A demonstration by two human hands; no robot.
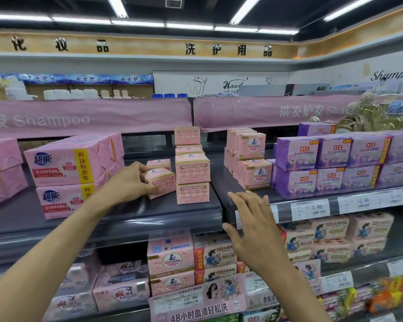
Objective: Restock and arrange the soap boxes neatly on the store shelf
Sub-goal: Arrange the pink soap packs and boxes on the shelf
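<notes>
Nearest me, my right hand hovers at lower centre, fingers spread, holding nothing. My left hand grips a tilted pink soap box mid-frame, beside the stack. I judge restocking partway: much of the shelf lies bare.

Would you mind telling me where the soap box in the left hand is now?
Head view, left of centre: the soap box sits tilted on the dark shelf in the left hand, between the pink multipacks and the pink box stack.
</notes>
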